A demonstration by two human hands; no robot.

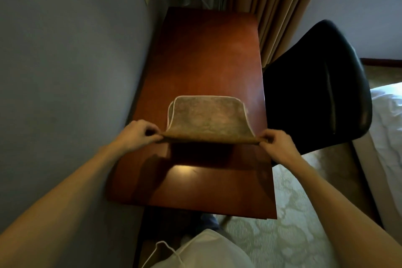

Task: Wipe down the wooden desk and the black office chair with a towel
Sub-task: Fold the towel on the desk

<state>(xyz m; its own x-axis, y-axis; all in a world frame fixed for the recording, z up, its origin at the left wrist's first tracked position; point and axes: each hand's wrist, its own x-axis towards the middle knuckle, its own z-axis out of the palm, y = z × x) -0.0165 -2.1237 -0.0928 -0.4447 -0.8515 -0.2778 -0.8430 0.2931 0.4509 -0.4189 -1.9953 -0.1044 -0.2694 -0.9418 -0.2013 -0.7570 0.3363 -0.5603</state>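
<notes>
The person stands at the near end of the desk (204,50), which runs along the wall (65,61) toward a curtain (272,6), and holds the towel (206,119) stretched across it at about mid-length. The left hand (141,135) pinches the towel's near left corner and the right hand (276,146) the near right corner. Each grip is clamped on the cloth between thumb and curled fingers, so the near edge is taut and lifted, throwing a dark shadow on the wood beneath. The towel looks doubled over, with two piped edges showing at its left side. Its far part slopes away toward the desk, though whether it touches the surface cannot be told. The chair (315,85) stands just beside the desk's right edge, its black back turned toward the desk, and a bed (387,128) lies beyond it. Judging from this, the step in hand is readying the towel for the desk — spreading or folding it to a working size — and the chair has not been reached. The next move likely calls for lowering the cloth flat onto the wood and shifting from corner pinches to a pressing palm. Long strokes along the desk's length would follow, reaching the far end by the curtain before the person turns to the chair.
</notes>
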